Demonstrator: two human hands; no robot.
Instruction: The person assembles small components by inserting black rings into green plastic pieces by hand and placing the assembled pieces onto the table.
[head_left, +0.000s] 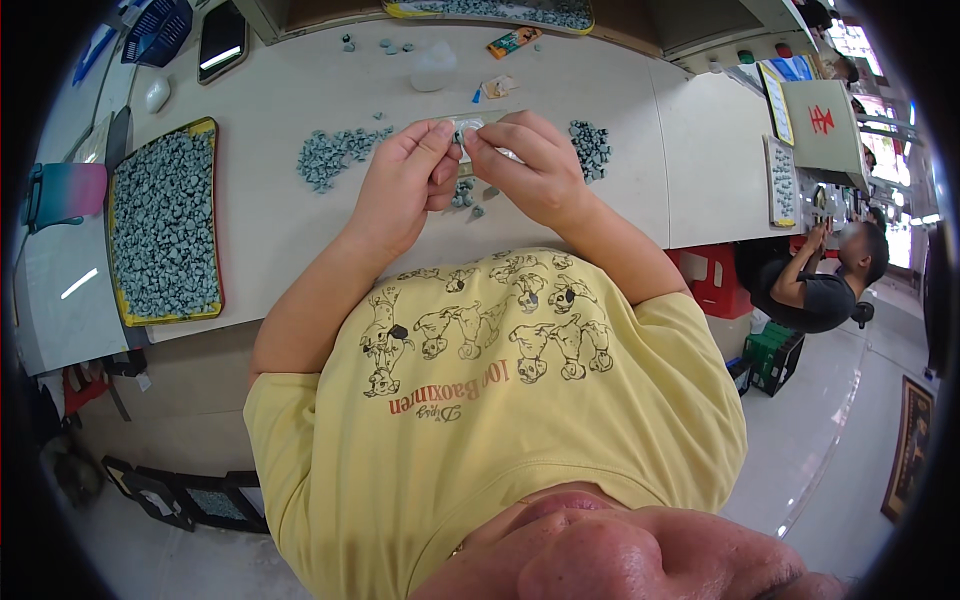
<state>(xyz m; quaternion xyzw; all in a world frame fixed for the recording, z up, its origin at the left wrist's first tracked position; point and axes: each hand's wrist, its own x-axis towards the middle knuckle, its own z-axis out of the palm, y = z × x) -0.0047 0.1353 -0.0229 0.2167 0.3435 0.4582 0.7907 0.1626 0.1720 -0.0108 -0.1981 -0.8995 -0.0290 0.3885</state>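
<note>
Over the white table, my left hand (418, 165) pinches a small grey-green piece (458, 137) between thumb and forefinger. My right hand (528, 162) meets it from the other side, its thumb and fingertips closed close to the same piece; what they grip is too small to make out. Behind the fingertips lies a flat, pale clear-looking item (468, 122), mostly covered by my hands. Several loose grey-green pieces (463, 194) lie below my hands. One larger scatter of pieces (335, 155) spreads to the left, and another pile (590, 150) sits to the right, partly behind my right hand.
A yellow-rimmed tray (217, 250) full of grey-green pieces stands at the left, near a pink-blue cup (85, 192). Farther back are a phone (223, 42), a translucent white lump (433, 67) and an orange packet (514, 41). Another person (830, 275) sits at the far right.
</note>
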